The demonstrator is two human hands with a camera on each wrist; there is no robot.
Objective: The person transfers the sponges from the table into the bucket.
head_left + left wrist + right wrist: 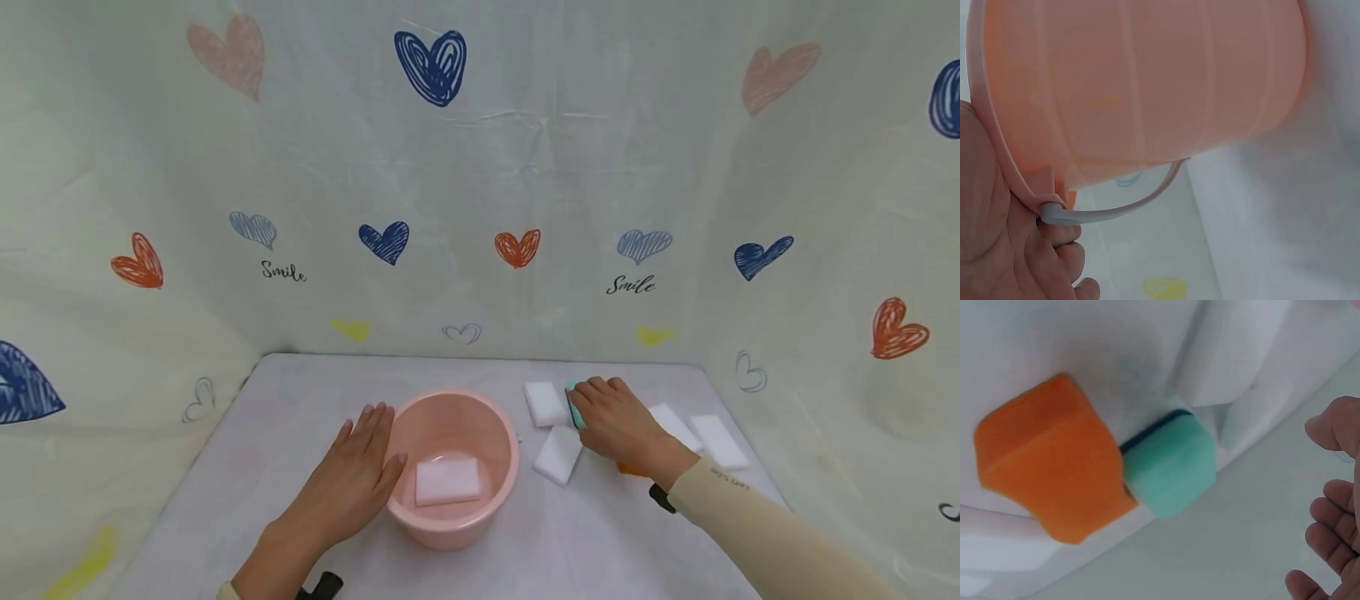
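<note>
A white sheet [555, 179] printed with hearts and the word "Smile" closes off the space behind and on both sides of your pale, cloth-covered tabletop [266, 433]. On it, near the middle, you have a pink bucket [442, 539] with one white sponge block [447, 481] lying inside on the bottom. Its grey handle [1110, 214] hangs down against the outside.

To the right of the bucket you have loose white blocks: an upper one [545, 404] and a lower one [558, 455] lie on the near side of your right hand [617, 422], and a partly covered block [675, 427] and an outer block [718, 442] lie beyond it. The teal sponge [1175, 465], with its dark backing, is by your right fingertips; the orange sponge [1054, 462] is mostly hidden under your right wrist in the head view. You cannot tell whether those two touch.

Your right arm reaches forward and inward in a beige sleeve [780, 525], palm down over the sponges. The right wrist view shows your thumb and fingers parted, loosely bent, with nothing between them, apart from the teal sponge. Your left hand [341, 479] lies along the bucket's left side, fingers extended together, thumb reaching across the rim; it touches the bucket without gripping it.
</note>
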